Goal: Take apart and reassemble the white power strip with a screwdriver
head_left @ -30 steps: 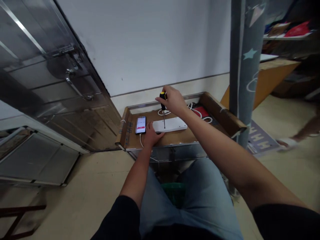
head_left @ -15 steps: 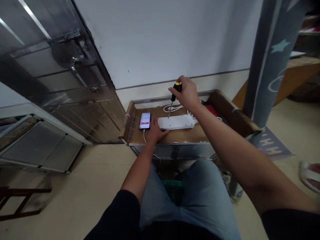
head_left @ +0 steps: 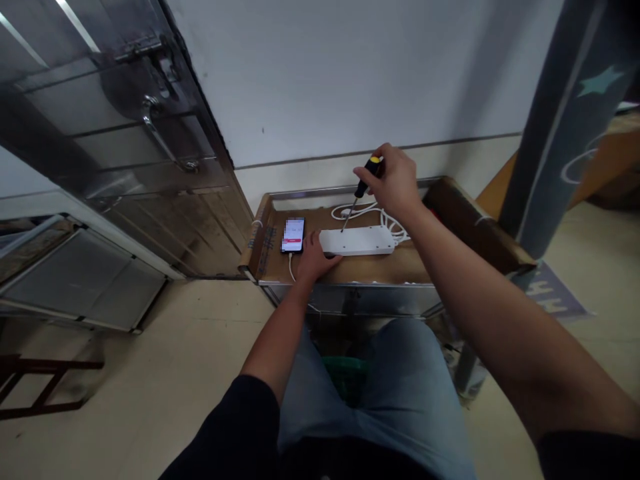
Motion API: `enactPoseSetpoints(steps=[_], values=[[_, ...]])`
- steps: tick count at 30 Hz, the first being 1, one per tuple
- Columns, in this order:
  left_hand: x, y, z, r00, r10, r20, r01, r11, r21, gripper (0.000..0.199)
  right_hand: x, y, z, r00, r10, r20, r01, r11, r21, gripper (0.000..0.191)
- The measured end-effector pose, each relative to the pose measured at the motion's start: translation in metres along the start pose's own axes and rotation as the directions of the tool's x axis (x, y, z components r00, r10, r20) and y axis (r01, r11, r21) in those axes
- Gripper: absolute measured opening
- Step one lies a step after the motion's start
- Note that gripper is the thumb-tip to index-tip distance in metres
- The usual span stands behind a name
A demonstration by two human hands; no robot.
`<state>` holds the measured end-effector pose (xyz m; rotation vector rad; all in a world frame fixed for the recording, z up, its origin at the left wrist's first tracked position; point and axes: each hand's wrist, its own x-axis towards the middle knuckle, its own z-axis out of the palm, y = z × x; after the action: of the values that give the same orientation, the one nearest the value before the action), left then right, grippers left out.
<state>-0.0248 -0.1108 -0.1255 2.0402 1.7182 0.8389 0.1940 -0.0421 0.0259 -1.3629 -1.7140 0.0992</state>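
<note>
A long white power strip lies on the brown tabletop, its face with several small dark screw holes turned up. My left hand grips the strip's left end, thumb along the near side and fingers over the far side. In my right hand is a screwdriver with a black and yellow handle. It leans to the right, and its tip meets a hole near the strip's far left part. A white cable is coiled behind the strip and leads from its right end.
Left of the strip lies a lit phone with a white charging cord. Raised brown side boards bound the small table. A metal door stands at left, a grey pillar at right.
The view has shifted slightly. My right hand and the screwdriver handle have swung a little to the right, so the screwdriver leans more. Its tip stays at the same hole.
</note>
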Motion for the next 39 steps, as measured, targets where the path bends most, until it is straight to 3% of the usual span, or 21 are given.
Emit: enactPoseSetpoints(steps=[4,11,15,21,25,28,30,34,39], values=[[0.000,-0.001,0.001,1.000,-0.006,-0.004,0.006,1.000,-0.021,0.101,0.003,0.003,-0.002,0.999,0.009,0.032,-0.009,1.000,0.015,0.057],[0.001,-0.005,0.004,1.000,-0.002,-0.024,0.000,0.998,-0.066,0.097,0.029,0.001,0.008,0.960,-0.181,0.215,0.156,0.979,0.128,0.059],[0.001,-0.007,0.004,0.999,0.000,-0.035,-0.003,0.997,-0.076,0.098,0.041,-0.006,0.014,0.943,-0.200,0.267,0.165,0.975,0.147,0.056],[0.001,-0.006,0.004,0.999,-0.016,-0.035,0.013,0.997,-0.072,0.100,0.029,-0.014,0.026,0.991,-0.062,0.119,0.058,0.998,0.034,0.050],[0.002,-0.006,0.003,0.999,-0.006,-0.042,0.004,0.999,-0.054,0.097,0.019,-0.012,0.039,1.000,0.030,0.004,-0.030,1.000,0.009,0.060],[0.002,-0.006,0.002,0.999,-0.002,-0.041,0.000,0.999,-0.043,0.095,0.015,-0.012,0.049,0.998,-0.040,-0.058,0.051,0.978,0.204,0.071],[0.002,-0.006,0.002,0.999,-0.002,-0.038,0.001,0.999,-0.038,0.095,0.013,-0.015,0.055,0.995,-0.092,-0.038,0.099,0.915,0.392,0.078],[0.002,-0.006,0.002,0.999,-0.012,-0.033,0.011,0.999,-0.030,0.098,0.006,-0.023,0.061,0.996,-0.077,0.053,0.028,0.787,0.616,0.088],[0.002,-0.006,0.003,0.999,-0.013,-0.031,0.012,1.000,-0.023,0.096,0.006,-0.023,0.069,0.999,-0.015,0.028,-0.010,0.705,0.710,0.087]])
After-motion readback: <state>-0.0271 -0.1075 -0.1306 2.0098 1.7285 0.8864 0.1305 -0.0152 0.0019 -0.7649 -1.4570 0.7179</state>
